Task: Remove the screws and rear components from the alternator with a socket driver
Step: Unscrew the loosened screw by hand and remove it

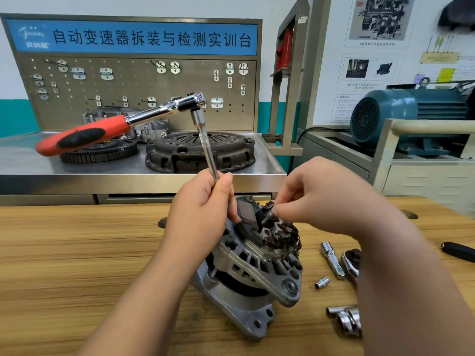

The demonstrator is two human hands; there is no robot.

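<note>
Head view shows me the alternator (257, 273) lying tilted on the wooden bench (77, 253), rear end up, between my two hands. My left hand (203, 214) is curled round the lower end of the extension bar (205, 145) of the socket driver (84, 140), just above the alternator's rear, the red handle sticking out left in the air. My right hand (326, 199) pinches its fingertips on the rear components (272, 222), though blur hides which piece; a loose socket (322, 282) lies to the right.
</note>
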